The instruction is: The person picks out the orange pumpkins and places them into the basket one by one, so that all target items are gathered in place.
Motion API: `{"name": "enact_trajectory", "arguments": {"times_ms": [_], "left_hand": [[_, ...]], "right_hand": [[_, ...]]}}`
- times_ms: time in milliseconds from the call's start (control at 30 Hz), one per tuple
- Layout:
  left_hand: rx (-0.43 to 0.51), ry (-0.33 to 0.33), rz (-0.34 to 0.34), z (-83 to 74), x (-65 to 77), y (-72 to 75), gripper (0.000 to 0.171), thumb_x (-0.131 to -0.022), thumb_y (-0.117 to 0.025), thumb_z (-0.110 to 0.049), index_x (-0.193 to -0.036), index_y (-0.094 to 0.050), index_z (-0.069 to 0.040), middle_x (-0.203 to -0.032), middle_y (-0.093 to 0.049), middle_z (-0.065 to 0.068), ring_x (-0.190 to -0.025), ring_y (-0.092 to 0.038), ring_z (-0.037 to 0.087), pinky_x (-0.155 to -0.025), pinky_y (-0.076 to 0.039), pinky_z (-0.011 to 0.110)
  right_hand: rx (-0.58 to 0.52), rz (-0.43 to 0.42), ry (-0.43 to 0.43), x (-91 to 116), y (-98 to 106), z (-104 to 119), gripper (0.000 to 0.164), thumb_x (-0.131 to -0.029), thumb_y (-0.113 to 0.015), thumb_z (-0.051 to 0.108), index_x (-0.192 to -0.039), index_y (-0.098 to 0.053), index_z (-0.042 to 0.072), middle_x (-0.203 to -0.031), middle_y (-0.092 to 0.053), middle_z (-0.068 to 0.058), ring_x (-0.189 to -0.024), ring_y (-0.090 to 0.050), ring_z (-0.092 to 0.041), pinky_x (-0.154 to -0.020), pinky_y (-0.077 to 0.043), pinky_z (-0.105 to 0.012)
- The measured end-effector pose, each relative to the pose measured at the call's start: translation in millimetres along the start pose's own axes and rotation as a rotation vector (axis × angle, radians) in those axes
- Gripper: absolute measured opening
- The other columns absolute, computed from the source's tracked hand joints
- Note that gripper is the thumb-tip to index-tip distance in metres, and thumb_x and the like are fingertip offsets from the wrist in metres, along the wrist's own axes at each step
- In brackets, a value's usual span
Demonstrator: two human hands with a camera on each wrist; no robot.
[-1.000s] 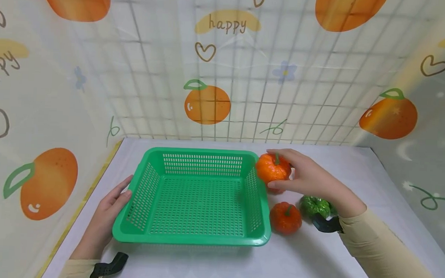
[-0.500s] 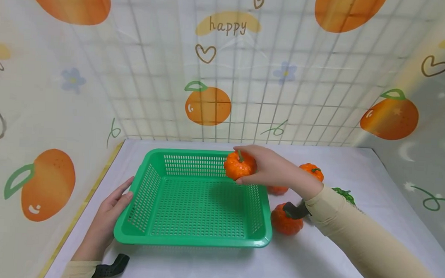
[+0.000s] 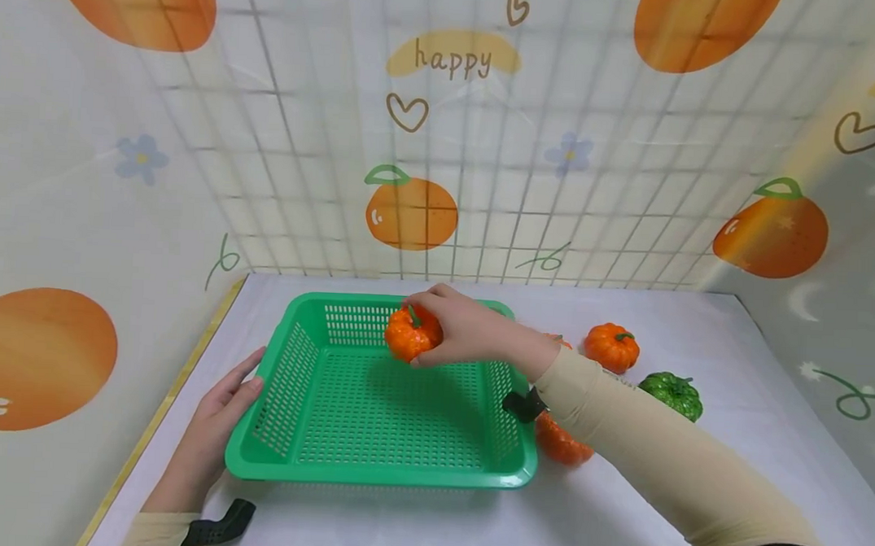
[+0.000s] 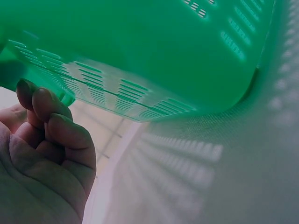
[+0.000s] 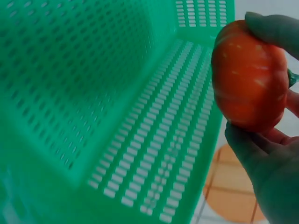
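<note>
A green plastic basket [image 3: 385, 473] with slotted walls stands on the table. My right hand [image 3: 472, 327] holds a small orange pumpkin [image 3: 409, 335] with a green stem over the far part of the basket, thumb and fingers on opposite sides. In the right wrist view the pumpkin [image 5: 252, 77] is gripped above the slotted wall, clear of the floor. At the basket's left rim my left hand [image 3: 214, 426] holds on; in the left wrist view its curled fingers [image 4: 70, 130] meet the rim from outside.
Right of the basket lie another orange pumpkin [image 3: 611, 347], a green pumpkin [image 3: 671, 395] and a red-orange one [image 3: 562, 441] partly behind my right forearm. One more orange piece is mostly hidden by the wrist. A printed curtain [image 3: 327, 121] hangs behind the white table [image 3: 353, 530].
My right hand has carried the orange pumpkin leftward from beside the basket's right rim to over its inside. The pumpkins at right have come into view. My left hand stays on the rim.
</note>
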State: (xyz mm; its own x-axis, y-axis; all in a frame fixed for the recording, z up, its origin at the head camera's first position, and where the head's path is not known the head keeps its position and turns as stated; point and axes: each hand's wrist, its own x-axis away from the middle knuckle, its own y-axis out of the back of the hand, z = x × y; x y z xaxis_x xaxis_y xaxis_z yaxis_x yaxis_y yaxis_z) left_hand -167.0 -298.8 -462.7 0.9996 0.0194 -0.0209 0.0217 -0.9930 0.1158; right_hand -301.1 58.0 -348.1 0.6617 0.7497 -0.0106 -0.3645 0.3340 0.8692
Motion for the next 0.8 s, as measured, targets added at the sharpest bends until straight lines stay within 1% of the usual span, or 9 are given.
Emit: {"name": "enact_trajectory", "arguments": {"times_ms": [167, 300, 467, 533, 600, 700, 800], "left_hand": [[-0.001, -0.012, -0.005, 2.0, 0.7, -1.4, 0.053, -0.106, -0.047, -0.032, -0.157, -0.031, -0.024, -0.153, -0.037, 0.016, -0.113, -0.062, 0.014, -0.083, -0.056, 0.03], [-0.008, -0.008, -0.012, 3.3, 2.4, -2.5, 0.054, -0.106, -0.047, -0.033, -0.157, -0.031, -0.024, -0.153, -0.037, 0.016, -0.113, -0.062, 0.014, -0.083, -0.056, 0.03], [-0.016, -0.014, 0.003, 6.9, 2.5, 3.7, 0.054, -0.106, -0.047, -0.034, -0.157, -0.031, -0.024, -0.154, -0.034, 0.017, -0.113, -0.062, 0.012, -0.083, -0.056, 0.03], [-0.027, -0.027, 0.012, 8.2, 1.8, 6.2, 0.053, -0.106, -0.046, -0.033, -0.157, -0.031, -0.025, -0.156, -0.033, 0.016, -0.116, -0.059, 0.01, -0.084, -0.055, 0.028], [-0.032, -0.042, 0.021, 10.0, 1.2, 8.7, 0.053, -0.107, -0.045, -0.033, -0.157, -0.031, -0.025, -0.156, -0.032, 0.015, -0.117, -0.058, 0.009, -0.085, -0.055, 0.027], [-0.027, -0.059, 0.034, 12.0, 1.7, 12.1, 0.052, -0.107, -0.044, -0.03, -0.157, -0.031, -0.025, -0.153, -0.037, 0.014, -0.115, -0.061, 0.013, -0.083, -0.056, 0.03], [-0.005, -0.06, 0.048, 13.6, 2.8, 15.6, 0.051, -0.108, -0.043, -0.029, -0.157, -0.031, -0.024, -0.148, -0.044, 0.016, -0.108, -0.065, 0.02, -0.08, -0.057, 0.034]], "right_hand": [[-0.001, 0.049, 0.03, -18.2, -10.1, 11.4, 0.077, -0.078, -0.082, 0.038, -0.144, -0.049, 0.018, -0.128, -0.047, -0.001, -0.1, -0.052, -0.012, -0.081, -0.05, -0.025], [0.016, 0.068, 0.05, -33.8, -18.0, 16.8, 0.076, -0.078, -0.082, 0.039, -0.143, -0.049, 0.018, -0.127, -0.05, 0.001, -0.103, -0.051, -0.011, -0.084, -0.049, -0.025], [0.04, 0.071, 0.082, -52.9, -37.6, 23.3, 0.08, -0.078, -0.083, 0.039, -0.144, -0.048, 0.013, -0.13, -0.054, 0.002, -0.109, -0.051, -0.012, -0.091, -0.046, -0.025], [0.043, 0.075, 0.084, -59.3, -45.4, 26.3, 0.082, -0.078, -0.084, 0.038, -0.145, -0.046, 0.01, -0.13, -0.056, 0.002, -0.109, -0.051, -0.011, -0.092, -0.046, -0.024], [0.044, 0.08, 0.074, -64.8, -52.9, 29.9, 0.082, -0.078, -0.084, 0.037, -0.144, -0.046, 0.008, -0.128, -0.057, 0.001, -0.106, -0.053, -0.011, -0.09, -0.046, -0.023], [0.052, 0.084, 0.061, -72.3, -64.2, 33.6, 0.08, -0.078, -0.084, 0.037, -0.143, -0.047, 0.008, -0.123, -0.059, 0.002, -0.101, -0.053, -0.01, -0.086, -0.047, -0.022], [0.088, 0.078, 0.059, -78.3, -74.4, 36.4, 0.078, -0.078, -0.084, 0.039, -0.142, -0.049, 0.01, -0.123, -0.058, 0.001, -0.102, -0.052, -0.012, -0.087, -0.046, -0.023]]}}
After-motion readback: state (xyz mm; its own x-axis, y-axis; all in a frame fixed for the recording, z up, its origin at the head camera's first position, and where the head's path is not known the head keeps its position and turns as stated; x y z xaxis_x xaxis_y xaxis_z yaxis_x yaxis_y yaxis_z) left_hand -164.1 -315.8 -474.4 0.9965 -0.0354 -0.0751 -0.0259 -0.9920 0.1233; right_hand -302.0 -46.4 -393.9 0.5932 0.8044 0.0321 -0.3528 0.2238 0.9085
